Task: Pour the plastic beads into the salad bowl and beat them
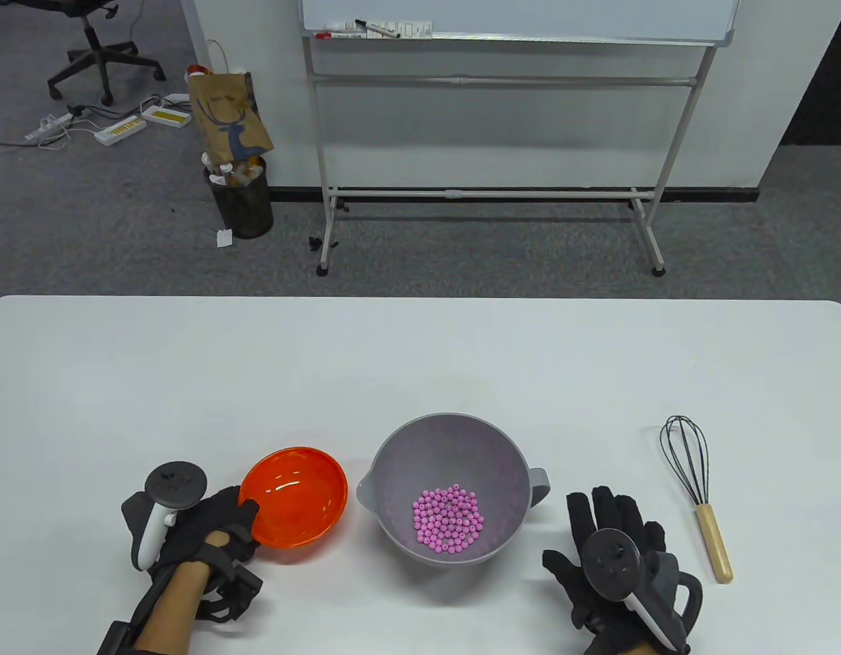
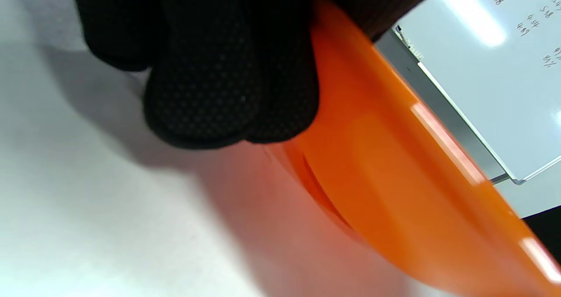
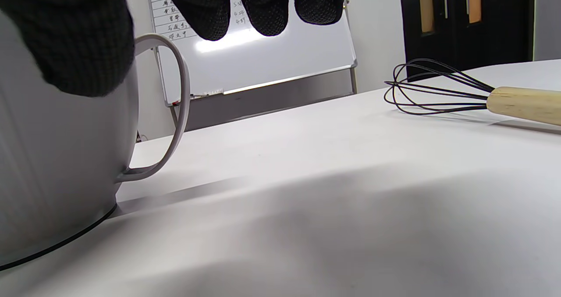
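Left hand (image 1: 202,529) fingers curled round the near-left rim of the orange bowl (image 1: 299,505) — thumb over the rim on the inside, other fingers (image 2: 228,82) under the outer wall, per the left wrist view. Bowl looks tilted, open side angled toward the far right; whether its base touches the table (image 1: 420,368) cannot be told. Nothing visible inside the orange bowl. Left forearm comes in from the bottom edge, tracker on the back of the hand pointing up-left.

Right hand (image 1: 618,552) fingers straight and spread, holding nothing, palm down on or just over the table — contact not clear. In the right wrist view the fingertips (image 3: 267,8) hang in from the top edge, and the thumb sits in front of the bowl wall; touching or not, cannot tell. Right hand lies between the grey salad bowl (image 1: 454,498) and the whisk (image 1: 697,495), apart from both in the table view.

Pink plastic beads (image 1: 448,518) — all in a pile at the bottom of the salad bowl, which stands upright on the table, spout to the left, loop handle to the right. Whisk flat on the table at the right, wire head far, wooden handle near, untouched.

Right wrist cut off by the bottom edge; left palm hidden behind the glove and tracker.
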`<state>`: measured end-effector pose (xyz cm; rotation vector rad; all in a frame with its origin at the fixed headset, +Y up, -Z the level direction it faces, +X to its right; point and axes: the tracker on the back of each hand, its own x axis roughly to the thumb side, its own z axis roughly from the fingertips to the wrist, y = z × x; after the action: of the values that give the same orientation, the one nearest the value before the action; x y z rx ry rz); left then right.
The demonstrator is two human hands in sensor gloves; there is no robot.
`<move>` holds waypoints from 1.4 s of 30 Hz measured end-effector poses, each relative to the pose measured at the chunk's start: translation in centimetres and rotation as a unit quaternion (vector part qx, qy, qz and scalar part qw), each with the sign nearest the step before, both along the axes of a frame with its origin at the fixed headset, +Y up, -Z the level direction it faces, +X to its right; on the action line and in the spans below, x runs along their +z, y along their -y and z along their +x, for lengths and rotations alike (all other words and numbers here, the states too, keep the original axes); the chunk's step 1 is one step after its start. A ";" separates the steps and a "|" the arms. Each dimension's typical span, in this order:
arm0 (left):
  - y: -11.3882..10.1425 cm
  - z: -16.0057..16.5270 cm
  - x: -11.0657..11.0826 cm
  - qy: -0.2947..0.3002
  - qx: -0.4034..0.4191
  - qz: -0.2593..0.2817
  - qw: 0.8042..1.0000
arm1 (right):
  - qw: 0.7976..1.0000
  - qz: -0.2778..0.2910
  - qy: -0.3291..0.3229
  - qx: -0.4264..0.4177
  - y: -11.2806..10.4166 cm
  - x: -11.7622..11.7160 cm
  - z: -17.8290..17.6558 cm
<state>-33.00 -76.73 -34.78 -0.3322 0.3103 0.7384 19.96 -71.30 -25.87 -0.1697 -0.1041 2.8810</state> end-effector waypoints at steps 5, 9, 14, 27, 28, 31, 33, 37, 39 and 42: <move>0.1 0.0 0.1 0.006 -0.014 0.000 1.000 | 1.000 -0.002 -0.001 0.003 0.1 0.0 -0.2; -0.3 0.1 0.4 0.022 -0.034 0.002 0.999 | 1.000 -0.001 0.001 0.005 0.1 0.0 -0.2; -3.2 0.7 1.0 0.029 -0.138 0.058 0.988 | 1.000 0.001 0.004 0.001 0.0 0.0 0.0; -8.5 8.8 5.0 0.180 -0.321 0.281 0.886 | 1.000 0.003 0.003 0.002 0.1 0.1 0.1; -8.1 9.2 5.2 0.186 -0.332 0.292 0.877 | 1.000 0.002 0.003 0.003 0.1 0.1 0.1; -6.7 10.3 5.5 0.219 -0.375 0.288 0.854 | 1.000 -0.001 0.003 0.005 0.2 0.1 0.1; -6.5 10.4 5.5 0.220 -0.374 0.285 0.855 | 1.000 -0.001 0.004 0.006 0.2 0.1 0.1; -6.4 10.2 5.5 0.215 -0.335 0.282 0.873 | 1.000 0.000 0.007 0.004 0.1 0.1 0.1; -6.4 10.1 5.6 0.216 -0.337 0.283 0.871 | 1.000 0.001 0.011 0.001 0.1 0.1 0.2; -6.2 10.1 5.6 0.217 -0.342 0.283 0.870 | 1.000 0.007 0.019 -0.006 -0.3 0.2 0.3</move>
<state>-22.95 -70.49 -29.14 0.1815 -0.2249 0.0170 20.27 -70.97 -25.66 -0.2228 -0.1306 2.8649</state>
